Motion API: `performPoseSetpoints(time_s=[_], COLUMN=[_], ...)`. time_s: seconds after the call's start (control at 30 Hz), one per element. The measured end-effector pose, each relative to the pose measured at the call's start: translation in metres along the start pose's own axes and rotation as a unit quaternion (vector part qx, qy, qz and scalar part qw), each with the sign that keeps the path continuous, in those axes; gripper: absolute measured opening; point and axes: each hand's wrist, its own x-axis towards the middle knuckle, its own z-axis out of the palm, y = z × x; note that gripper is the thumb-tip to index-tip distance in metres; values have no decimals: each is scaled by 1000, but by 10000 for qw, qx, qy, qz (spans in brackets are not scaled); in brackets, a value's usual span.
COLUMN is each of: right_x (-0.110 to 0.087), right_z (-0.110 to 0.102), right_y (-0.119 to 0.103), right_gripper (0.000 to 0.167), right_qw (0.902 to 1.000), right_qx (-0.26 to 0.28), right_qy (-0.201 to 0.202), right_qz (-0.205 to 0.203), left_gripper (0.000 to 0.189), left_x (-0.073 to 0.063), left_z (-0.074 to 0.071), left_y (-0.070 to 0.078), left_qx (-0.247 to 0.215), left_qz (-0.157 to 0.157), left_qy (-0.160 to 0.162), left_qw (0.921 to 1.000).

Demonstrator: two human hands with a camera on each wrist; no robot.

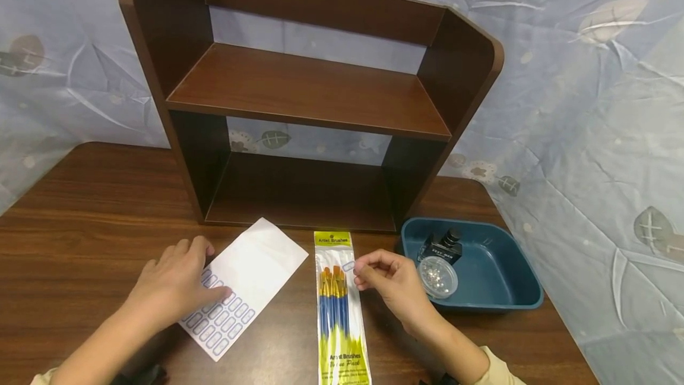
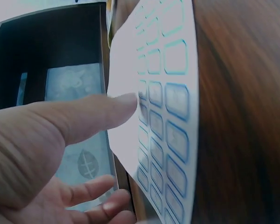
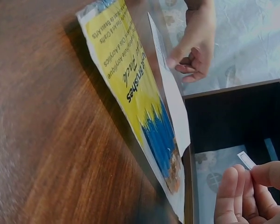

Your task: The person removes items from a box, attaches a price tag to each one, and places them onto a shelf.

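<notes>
A white sheet of blue-bordered label stickers [image 1: 267,260] lies slanted on the table at the left. My left hand [image 1: 173,281] rests over its left edge, the thumb [image 2: 123,109] extended to the label rows and the other fingers loosely spread. Between thumb and forefinger my right hand [image 1: 392,284] pinches one small label sticker [image 3: 246,160], its blue-edged end sticking out past the fingertips. That label is just above the upper right part of a clear pack of artist brushes [image 1: 342,337], which lies flat between the hands. Blue-handled brushes [image 1: 333,305] show through the pack.
A brown two-tier wooden shelf [image 1: 310,88] stands at the back of the table. On the right, a blue plastic bin [image 1: 499,266] contains a black bottle [image 1: 446,247] and a round clear container [image 1: 438,278] of small shiny pieces. Patterned cloth [image 1: 604,135] hangs behind.
</notes>
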Motion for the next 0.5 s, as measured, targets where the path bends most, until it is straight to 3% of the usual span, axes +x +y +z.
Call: performPoseSetpoints(time_s=[0.2, 0.3, 0.5], right_x=[0, 0, -1], right_z=[0, 1, 2], right_y=[1, 2, 5], right_gripper=[23, 26, 26], right_qw=[10000, 9999, 9998], right_qx=[69, 82, 43], right_qy=[-31, -84, -153], right_qz=[-1, 0, 143], left_gripper=[40, 28, 18], left_x=[3, 8, 17], left_z=[2, 3, 5], left_y=[16, 24, 44], left_qx=[-842, -1361, -1909], left_qz=[347, 618, 996], left_qy=[624, 569, 306], left_qw=[9939, 9871, 9761])
